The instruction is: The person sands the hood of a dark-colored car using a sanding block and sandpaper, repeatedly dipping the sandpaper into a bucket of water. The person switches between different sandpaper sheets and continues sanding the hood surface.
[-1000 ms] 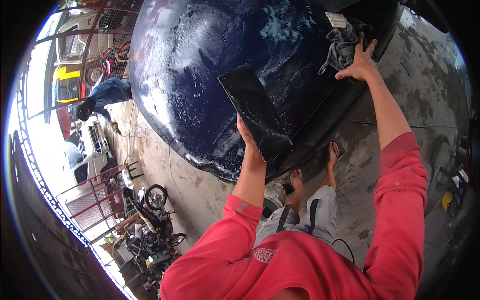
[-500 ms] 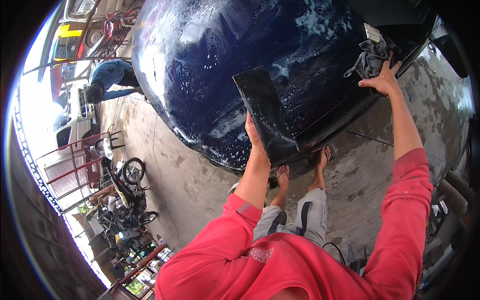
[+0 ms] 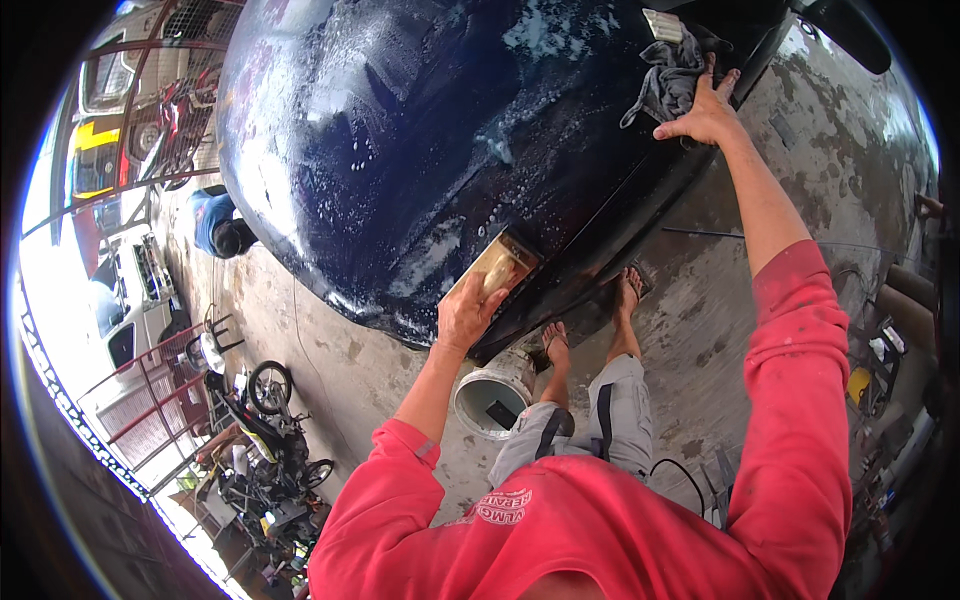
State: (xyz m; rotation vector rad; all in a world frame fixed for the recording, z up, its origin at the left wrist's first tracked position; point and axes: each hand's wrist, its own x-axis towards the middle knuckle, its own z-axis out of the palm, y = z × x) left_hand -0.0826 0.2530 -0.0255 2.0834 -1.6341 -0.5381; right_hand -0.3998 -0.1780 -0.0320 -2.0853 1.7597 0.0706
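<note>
My left hand (image 3: 466, 308) is closed on a tan sanding block (image 3: 503, 263) with a dark edge. The block lies against the wet, dark blue car hood (image 3: 390, 150), near its front edge, where whitish smears and water drops show. Farther right, my right hand (image 3: 705, 112) leans on the hood with its fingers spread, touching a crumpled grey rag (image 3: 668, 80). A pale, ridged block (image 3: 663, 25) sits against the rag's far side.
A white bucket (image 3: 462, 400) holding water and a dark piece stands below the hood, beside my feet. Motorcycles (image 3: 270, 425) are parked at left. Another person (image 3: 215, 222) bends down beyond the car's left side. A thin rod (image 3: 700, 233) lies on the floor at right.
My left hand has turned the sanding block from its raised, dark wet face down onto the hood. The bucket has come into view. The other person has bent lower.
</note>
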